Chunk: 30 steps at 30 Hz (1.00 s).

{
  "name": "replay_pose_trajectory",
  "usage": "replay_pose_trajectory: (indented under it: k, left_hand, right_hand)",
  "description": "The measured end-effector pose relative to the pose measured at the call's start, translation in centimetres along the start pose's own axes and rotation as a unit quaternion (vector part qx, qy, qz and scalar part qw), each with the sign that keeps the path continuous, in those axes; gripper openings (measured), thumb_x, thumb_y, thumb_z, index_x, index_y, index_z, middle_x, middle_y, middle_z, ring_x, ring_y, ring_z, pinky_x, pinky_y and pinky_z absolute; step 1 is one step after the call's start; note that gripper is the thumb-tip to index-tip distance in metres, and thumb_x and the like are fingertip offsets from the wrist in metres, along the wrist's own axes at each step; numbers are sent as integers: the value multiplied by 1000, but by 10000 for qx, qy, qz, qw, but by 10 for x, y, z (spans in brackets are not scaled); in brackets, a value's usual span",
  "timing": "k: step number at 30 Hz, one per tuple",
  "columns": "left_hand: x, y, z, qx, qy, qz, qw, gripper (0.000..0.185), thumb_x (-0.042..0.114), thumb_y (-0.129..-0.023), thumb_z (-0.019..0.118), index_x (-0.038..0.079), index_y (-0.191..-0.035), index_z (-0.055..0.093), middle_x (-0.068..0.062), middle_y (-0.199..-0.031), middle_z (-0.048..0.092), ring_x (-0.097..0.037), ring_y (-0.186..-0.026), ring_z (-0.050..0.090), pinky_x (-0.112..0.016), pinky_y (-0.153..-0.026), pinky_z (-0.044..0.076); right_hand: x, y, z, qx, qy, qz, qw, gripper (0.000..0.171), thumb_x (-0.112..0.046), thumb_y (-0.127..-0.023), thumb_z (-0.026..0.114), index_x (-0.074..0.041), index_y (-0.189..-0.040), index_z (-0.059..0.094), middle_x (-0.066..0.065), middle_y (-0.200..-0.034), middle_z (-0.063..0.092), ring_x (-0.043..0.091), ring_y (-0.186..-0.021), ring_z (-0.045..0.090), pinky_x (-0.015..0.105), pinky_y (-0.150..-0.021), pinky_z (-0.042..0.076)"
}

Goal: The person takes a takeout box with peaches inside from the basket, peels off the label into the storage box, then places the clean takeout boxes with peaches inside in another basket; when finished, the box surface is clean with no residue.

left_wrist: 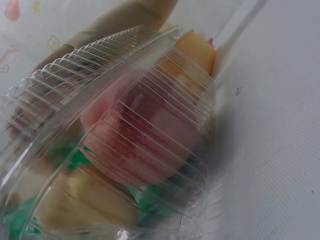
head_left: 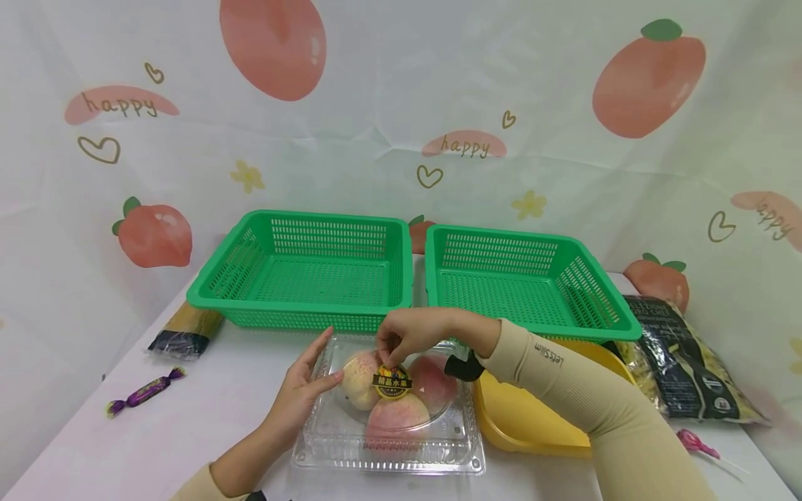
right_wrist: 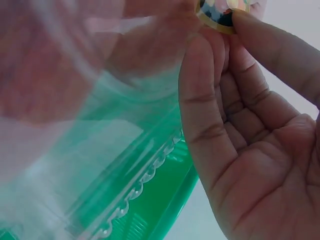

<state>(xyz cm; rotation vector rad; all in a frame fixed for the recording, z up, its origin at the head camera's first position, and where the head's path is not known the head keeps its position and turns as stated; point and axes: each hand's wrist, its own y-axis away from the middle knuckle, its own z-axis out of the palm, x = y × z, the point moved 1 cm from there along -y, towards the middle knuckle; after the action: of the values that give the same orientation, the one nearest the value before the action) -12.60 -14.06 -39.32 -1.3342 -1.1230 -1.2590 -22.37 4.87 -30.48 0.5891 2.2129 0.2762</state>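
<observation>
A clear plastic clamshell box (head_left: 447,445) with several peaches (head_left: 397,421) inside stands at the front middle. On its lid is a round black-and-gold sticker (head_left: 392,383) with printed characters. Thumb and index finger of my right hand (head_left: 416,337) pinch the sticker's far edge; the right wrist view shows the sticker (right_wrist: 223,19) between the fingertips. My left hand (head_left: 301,390) steadies the box's left side, its fingers extended along the edge and the thumb lying over the lid. Through the ribbed side wall, the left wrist view shows a reddish peach (left_wrist: 145,135) and a paler yellow one (left_wrist: 85,200).
Two green baskets (head_left: 301,306) (head_left: 532,330) stand behind the box. To its right are a yellow tray (head_left: 526,417), partly under my right forearm, a black pasta bag (head_left: 689,369) and a lollipop (head_left: 695,442). At left lie a purple-wrapped candy (head_left: 147,392) and a brown packet (head_left: 184,330).
</observation>
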Motion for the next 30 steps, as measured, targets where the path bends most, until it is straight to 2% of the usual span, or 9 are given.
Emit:
replay_pose_trajectory:
  k: [15,19,23,30]
  left_hand:
    - [0,0,0,-18,1,30,10000,71,10,-90,57,4,-148,17,-14,-157,4,-31,-145,-4,-53,-116,1]
    - [-1,0,-1,-25,-2,37,10000,71,11,-90,56,4,-149,17,-14,-157,4,-31,-145,-4,-52,-116,2]
    - [-1,0,-1,-38,-12,39,10000,71,11,-91,56,4,-149,16,-14,-157,4,-32,-145,-4,-52,-116,1]
    - [0,1,0,-13,-17,-46,10000,71,11,-90,57,5,-149,17,-12,-158,4,-30,-145,-3,-47,-116,3]
  right_hand:
    - [3,3,-2,-278,-648,132,9974,8,1,-89,58,0,-81,58,0,-76,60,5,-73,59,25,-73,56]
    - [3,4,-3,-203,-615,54,9979,2,2,-85,61,2,-84,60,0,-76,61,4,-71,58,22,-70,55]
    - [6,6,-3,-100,-596,68,9982,8,5,-82,63,3,-89,62,0,-75,61,4,-67,56,17,-63,50]
    - [7,10,-3,-176,-297,14,9994,3,2,-84,64,1,-81,63,-2,-73,60,1,-66,54,15,-62,48]
